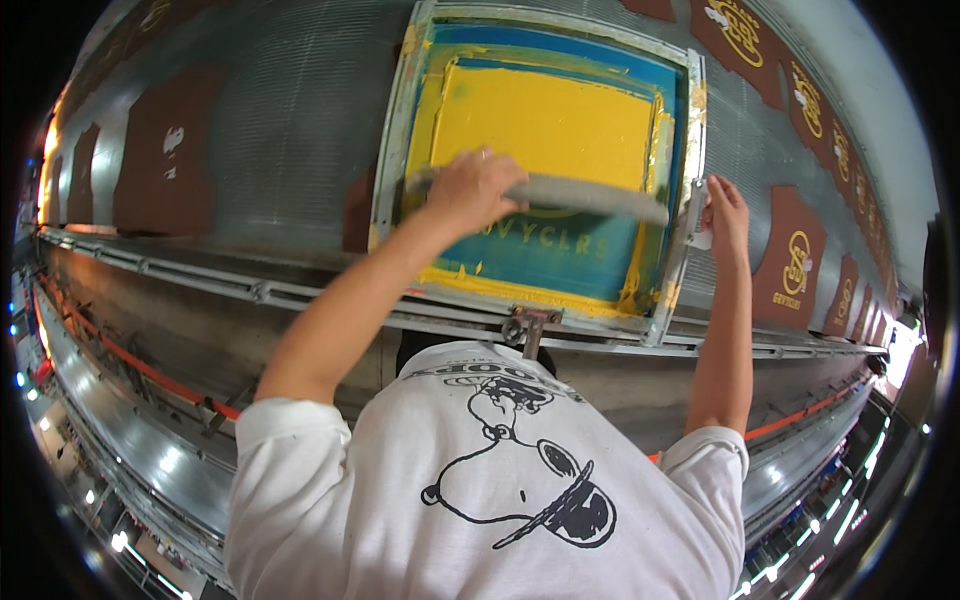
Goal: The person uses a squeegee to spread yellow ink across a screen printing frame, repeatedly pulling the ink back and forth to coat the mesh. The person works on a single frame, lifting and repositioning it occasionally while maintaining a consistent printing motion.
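My left hand (470, 190) grips a long grey squeegee (590, 196), blurred by motion, lying crosswise over a screen-printing screen. Yellow ink (540, 115) thickly covers the screen's upper part; below, the blue-green mesh (540, 260) shows lettering and yellow smears along its edges. At the right side of the aluminium screen frame (694, 120), my right hand (730, 215) has curled fingers closed on the frame's edge or a fitting there; exactly which is hidden. A metal clamp (530, 325) sits at the frame's near edge.
Brown printed fabric pieces (790, 250) lie on the long platen to the right, with others (165, 150) to the left. A metal rail (180, 270) runs along the near edge, above a lower channel with an orange-red bar (120, 355). My white T-shirt fills the bottom.
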### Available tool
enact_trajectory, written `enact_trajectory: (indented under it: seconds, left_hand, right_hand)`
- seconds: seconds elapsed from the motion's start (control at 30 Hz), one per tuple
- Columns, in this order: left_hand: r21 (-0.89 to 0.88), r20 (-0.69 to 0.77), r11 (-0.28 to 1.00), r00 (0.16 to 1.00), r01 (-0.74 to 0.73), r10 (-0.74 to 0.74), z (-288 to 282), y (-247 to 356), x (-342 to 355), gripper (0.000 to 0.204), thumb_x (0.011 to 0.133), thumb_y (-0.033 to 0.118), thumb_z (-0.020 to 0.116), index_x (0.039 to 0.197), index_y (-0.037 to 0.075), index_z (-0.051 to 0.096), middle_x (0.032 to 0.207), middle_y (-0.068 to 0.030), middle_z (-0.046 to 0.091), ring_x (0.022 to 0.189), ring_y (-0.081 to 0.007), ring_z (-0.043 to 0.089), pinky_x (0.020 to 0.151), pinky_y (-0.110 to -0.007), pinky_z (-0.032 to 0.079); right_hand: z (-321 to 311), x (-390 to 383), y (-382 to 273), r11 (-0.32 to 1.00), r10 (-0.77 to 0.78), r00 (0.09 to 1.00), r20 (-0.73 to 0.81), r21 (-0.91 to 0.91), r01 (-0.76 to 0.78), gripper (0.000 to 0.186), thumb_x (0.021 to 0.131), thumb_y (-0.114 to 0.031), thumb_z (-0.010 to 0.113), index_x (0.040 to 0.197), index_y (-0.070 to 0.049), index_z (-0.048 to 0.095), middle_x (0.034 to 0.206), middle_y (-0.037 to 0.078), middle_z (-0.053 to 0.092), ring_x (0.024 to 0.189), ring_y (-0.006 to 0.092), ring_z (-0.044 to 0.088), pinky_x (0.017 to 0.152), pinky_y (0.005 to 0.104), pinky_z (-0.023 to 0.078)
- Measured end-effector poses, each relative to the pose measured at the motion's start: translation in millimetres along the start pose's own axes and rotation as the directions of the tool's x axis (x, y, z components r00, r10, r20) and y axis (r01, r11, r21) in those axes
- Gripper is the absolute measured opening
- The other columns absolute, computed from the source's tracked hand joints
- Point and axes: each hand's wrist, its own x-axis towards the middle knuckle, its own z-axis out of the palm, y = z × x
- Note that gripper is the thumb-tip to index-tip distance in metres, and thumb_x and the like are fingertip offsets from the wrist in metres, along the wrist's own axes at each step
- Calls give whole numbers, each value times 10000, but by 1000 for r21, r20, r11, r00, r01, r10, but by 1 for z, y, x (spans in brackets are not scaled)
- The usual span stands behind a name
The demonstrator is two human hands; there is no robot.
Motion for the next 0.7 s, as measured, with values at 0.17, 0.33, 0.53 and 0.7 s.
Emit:
enact_trajectory:
  seconds: [0.17,0.33,0.53,0.7]
  left_hand:
    - [92,12,995,999,-33,32,27,65,-126,570,651,250,836,1187,169,661,1152,19,645,1058,-227,588,941,-417,453]
    - [41,-142,999,989,-32,38,20,81,-147,493,680,214,768,1161,167,666,1150,3,638,1100,-217,583,1015,-438,416]
    - [-76,-174,997,984,11,-24,-3,36,-183,437,719,148,769,1151,158,703,1201,2,669,1207,-233,563,1054,-430,409]
    - [-225,-260,966,947,131,-189,-60,28,-210,343,714,69,735,1053,122,745,1153,2,714,1174,-234,594,1060,-422,415]
  right_hand:
    - [10,5,-5,1000,6,1000,16,25,-6,506,995,-282,680,1397,-9,540,734,-31,517,539,51,411,456,244,322]
    - [-9,26,26,858,-510,830,-225,-209,470,351,977,-301,679,1167,-9,723,951,23,697,681,64,551,584,248,417]
    - [22,-23,-4,934,-353,905,-236,-37,355,496,957,-386,709,1276,-8,660,1149,53,697,954,121,616,798,279,482]
    - [81,-92,-79,868,-462,845,-269,57,493,406,949,-355,727,1221,-60,666,772,-54,571,540,24,396,461,225,287]
